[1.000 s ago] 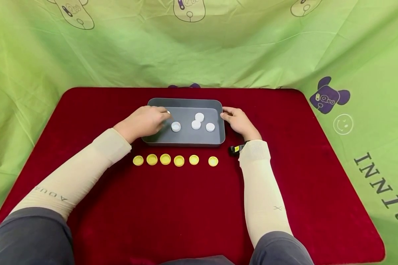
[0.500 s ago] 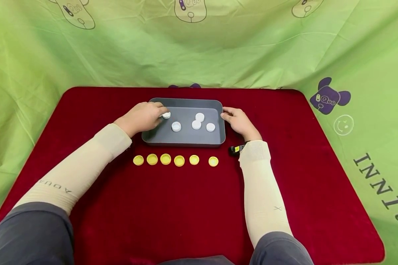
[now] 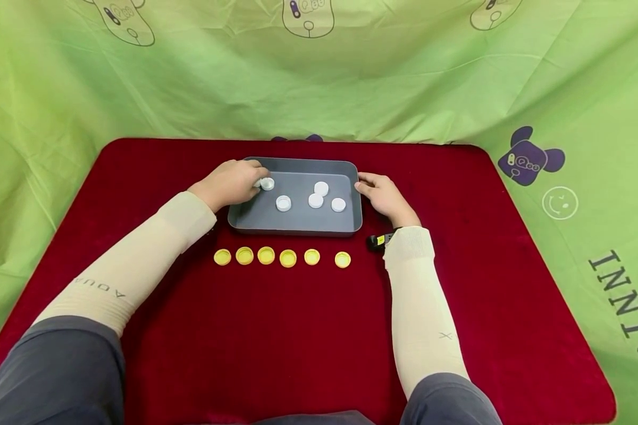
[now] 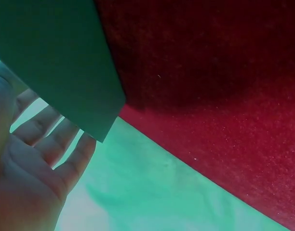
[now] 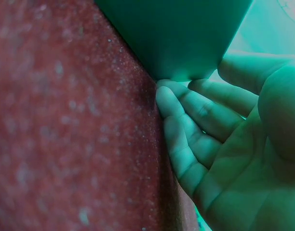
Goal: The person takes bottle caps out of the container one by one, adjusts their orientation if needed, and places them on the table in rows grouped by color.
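A grey rectangular tray (image 3: 298, 218) lies on the red table. My left hand (image 3: 233, 182) reaches over its left end, thumb and forefinger pinching a white bottle cap (image 3: 257, 183); a second white cap (image 3: 267, 184) lies against the fingertips. In the left wrist view the tray's outer wall (image 4: 65, 72) hides the fingertips of this hand (image 4: 32, 168). My right hand (image 3: 384, 195) rests against the tray's right end. Its fingers, fairly straight, touch the outer wall (image 5: 186, 38) in the right wrist view. Several more white caps (image 3: 338, 205) lie inside the tray.
Several yellow bottle caps (image 3: 266, 255) form a row on the red tabletop (image 3: 298, 330) in front of the tray. A black wrist device (image 3: 378, 241) shows at my right wrist. Green printed cloth (image 3: 319, 88) hangs behind and beside the table.
My left hand has shifted slightly up and away from the tray's middle, uncovering more of the white caps by its fingertips. The right hand and tray stay in place.
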Tool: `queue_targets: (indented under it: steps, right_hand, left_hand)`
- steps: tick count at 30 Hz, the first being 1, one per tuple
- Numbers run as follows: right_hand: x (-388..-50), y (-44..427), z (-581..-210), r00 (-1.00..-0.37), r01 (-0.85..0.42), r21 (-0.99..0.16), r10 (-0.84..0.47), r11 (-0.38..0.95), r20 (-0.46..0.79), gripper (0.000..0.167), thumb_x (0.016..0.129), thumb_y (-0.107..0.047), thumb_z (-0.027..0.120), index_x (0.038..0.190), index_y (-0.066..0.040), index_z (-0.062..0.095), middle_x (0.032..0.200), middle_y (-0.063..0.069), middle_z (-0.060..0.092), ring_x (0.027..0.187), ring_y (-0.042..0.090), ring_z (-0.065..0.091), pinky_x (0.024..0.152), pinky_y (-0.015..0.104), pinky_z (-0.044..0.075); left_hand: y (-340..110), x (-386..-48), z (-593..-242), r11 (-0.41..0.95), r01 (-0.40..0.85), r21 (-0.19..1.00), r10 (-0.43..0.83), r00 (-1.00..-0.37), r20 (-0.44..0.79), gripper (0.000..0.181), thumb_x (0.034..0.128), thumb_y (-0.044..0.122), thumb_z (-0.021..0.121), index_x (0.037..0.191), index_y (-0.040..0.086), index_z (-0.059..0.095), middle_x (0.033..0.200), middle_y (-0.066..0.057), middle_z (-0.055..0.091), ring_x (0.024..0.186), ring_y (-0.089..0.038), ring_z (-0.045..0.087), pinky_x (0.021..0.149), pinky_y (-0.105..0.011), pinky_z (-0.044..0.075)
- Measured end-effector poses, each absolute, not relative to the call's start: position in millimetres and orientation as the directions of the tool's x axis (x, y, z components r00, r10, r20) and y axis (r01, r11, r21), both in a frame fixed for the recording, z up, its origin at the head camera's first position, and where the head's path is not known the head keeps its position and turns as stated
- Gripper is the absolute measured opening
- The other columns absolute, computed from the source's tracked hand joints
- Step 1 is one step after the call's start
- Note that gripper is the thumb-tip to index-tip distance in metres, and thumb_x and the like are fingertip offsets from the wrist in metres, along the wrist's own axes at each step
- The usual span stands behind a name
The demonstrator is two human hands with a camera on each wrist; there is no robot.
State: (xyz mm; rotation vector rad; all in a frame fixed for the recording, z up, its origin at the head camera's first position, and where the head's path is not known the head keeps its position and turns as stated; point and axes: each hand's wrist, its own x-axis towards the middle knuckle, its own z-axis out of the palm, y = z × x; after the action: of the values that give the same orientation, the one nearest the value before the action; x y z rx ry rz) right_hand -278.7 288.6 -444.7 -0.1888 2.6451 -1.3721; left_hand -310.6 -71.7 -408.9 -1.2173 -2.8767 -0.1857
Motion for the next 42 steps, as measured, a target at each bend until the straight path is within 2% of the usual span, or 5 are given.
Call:
queue_targets:
  steps: [5,13,24,42]
  right_hand:
    - [-278.6,288.7,-444.6,-0.980,-0.037,-0.826,-0.181,0.562,-0.079,0.046,0.100,-0.023,0.055,0.141,-0.003,0.050,0.140,0.012,0.051,0.133,0.023,0.042,0.109,0.039,0.032]
    - [-276.2,287.8,-444.8,-0.981,-0.045,-0.816,-0.180,0.576,-0.073,0.045,0.101,-0.022,0.053,0.141,-0.003,0.050,0.139,0.012,0.052,0.132,0.023,0.043,0.108,0.039,0.033]
    - [-275.4,287.5,-444.0,-0.981,-0.052,-0.817,-0.184,0.574,-0.067,0.045,0.100,-0.021,0.054,0.140,-0.002,0.051,0.138,0.013,0.053,0.131,0.024,0.043,0.108,0.039,0.032]
    - [-277.4,287.0,-444.9,-0.981,-0.059,-0.817,-0.183,0.574,-0.058,0.045,0.100,-0.021,0.054,0.140,-0.002,0.051,0.138,0.014,0.053,0.131,0.024,0.044,0.109,0.039,0.032]
  left_hand:
    - [-72.1,-315.9,-410.6,0.684,0.726,0.065,0.724,-0.687,0.055,0.024,0.0845,0.004,0.069,0.109,0.004,0.070,0.099,-0.013,0.064,0.090,-0.028,0.062,0.076,-0.047,0.050]
    - [-71.1,-318.2,-411.3,0.724,0.689,0.040,0.690,-0.723,-0.032,0.028,0.0845,0.006,0.069,0.113,0.007,0.070,0.104,-0.013,0.064,0.099,-0.028,0.060,0.085,-0.054,0.043]
    - [-71.7,-318.0,-408.0,0.716,0.697,0.019,0.697,-0.717,0.011,0.025,0.0817,0.000,0.067,0.105,0.007,0.073,0.094,-0.013,0.065,0.091,-0.030,0.063,0.083,-0.056,0.043]
    - [-74.3,-320.1,-414.8,0.718,0.696,0.012,0.696,-0.718,0.016,0.025,0.0832,-0.007,0.060,0.100,0.008,0.071,0.090,-0.011,0.064,0.090,-0.027,0.063,0.084,-0.055,0.041]
